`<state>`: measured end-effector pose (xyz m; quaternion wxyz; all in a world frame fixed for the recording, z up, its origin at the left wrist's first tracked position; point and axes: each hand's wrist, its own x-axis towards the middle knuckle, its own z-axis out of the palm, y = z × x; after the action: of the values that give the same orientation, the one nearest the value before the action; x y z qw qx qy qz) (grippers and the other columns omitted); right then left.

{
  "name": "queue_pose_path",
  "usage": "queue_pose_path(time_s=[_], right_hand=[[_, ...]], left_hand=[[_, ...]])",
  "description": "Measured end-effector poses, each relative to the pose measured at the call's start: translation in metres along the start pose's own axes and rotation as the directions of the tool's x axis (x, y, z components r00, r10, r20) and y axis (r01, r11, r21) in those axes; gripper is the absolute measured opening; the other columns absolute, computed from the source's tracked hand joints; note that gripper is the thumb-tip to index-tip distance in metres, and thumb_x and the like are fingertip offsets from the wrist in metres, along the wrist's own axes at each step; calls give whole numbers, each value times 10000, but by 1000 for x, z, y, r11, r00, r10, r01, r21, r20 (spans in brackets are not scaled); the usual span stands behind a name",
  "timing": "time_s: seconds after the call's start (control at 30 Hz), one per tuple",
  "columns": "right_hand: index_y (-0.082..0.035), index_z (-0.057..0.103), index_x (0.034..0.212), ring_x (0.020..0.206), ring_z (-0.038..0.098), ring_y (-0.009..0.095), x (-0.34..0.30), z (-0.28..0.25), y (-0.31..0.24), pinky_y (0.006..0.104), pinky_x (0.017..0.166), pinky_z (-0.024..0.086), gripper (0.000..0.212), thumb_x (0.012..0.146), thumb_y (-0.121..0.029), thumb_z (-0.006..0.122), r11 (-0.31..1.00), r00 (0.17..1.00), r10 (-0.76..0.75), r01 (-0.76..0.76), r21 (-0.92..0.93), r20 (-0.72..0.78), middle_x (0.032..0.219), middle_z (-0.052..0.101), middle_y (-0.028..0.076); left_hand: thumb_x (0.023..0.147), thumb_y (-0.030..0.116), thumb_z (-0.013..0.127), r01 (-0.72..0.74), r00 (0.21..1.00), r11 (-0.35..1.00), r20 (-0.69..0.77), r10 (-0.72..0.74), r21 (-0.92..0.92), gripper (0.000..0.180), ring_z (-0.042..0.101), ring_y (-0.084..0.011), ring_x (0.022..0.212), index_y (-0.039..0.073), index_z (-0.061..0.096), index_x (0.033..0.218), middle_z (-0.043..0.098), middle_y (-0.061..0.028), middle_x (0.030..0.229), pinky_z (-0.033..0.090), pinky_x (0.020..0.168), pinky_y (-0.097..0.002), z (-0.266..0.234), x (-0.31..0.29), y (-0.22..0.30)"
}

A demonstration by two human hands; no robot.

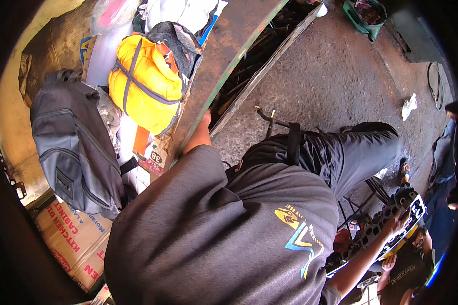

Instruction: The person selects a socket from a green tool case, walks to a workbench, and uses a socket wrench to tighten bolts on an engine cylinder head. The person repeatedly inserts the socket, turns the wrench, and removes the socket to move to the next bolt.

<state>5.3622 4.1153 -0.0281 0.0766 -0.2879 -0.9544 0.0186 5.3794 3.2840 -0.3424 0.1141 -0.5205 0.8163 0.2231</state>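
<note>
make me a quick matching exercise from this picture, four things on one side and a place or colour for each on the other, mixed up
1. backpack
2. strapped bundle
3. metal part with holes
4. printed cardboard

a. at the right hand
b. below the backpack in the picture
c. dark grey
d. bright yellow

Pairs: 1-c, 2-d, 3-a, 4-b

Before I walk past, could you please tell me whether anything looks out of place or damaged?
Yes: a crumpled white scrap lies loose on the dark floor at the right, like litter. The metal panel by the left hand looks rusty, its surface patchy brown.
</note>
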Motion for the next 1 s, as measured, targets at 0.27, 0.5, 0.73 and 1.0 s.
queue_pose_path(time_s=[0.27,0.5,0.73,1.0], right_hand=[[-152,496,1466,1278,518,358,3,4,8,438,1066,394,508,981,-267,594,1000,999,-24,23,13,29,1419,533,187],[-146,515,1451,1260,537,349,5,4,1,425,1057,407,505,955,-206,589,998,999,44,-46,48,31,1417,547,186],[-146,510,1453,1248,526,376,1,4,-9,442,1047,412,519,945,-230,577,996,1000,-17,19,90,-20,1378,539,219],[-128,524,1432,1232,511,398,-6,5,-14,472,1048,399,482,970,-262,540,996,991,-88,84,-43,-97,1350,540,233]], left_hand=[[863,253,744,-96,978,987,-174,117,128,391,667,-368,1047,115,669,1221,703,-179,1144,528,875,-457,-26,-62,80],[896,149,668,-481,877,867,95,472,131,421,609,-391,1165,45,618,1301,657,-221,1233,497,974,-473,-10,-36,140],[988,173,490,-478,875,859,191,445,185,393,587,-370,1227,81,585,1358,616,-215,1322,473,1009,-482,-23,-45,161],[986,195,471,-295,882,955,390,263,22,416,566,-379,1253,89,575,1375,587,-225,1360,457,1035,-473,-43,-62,188]])
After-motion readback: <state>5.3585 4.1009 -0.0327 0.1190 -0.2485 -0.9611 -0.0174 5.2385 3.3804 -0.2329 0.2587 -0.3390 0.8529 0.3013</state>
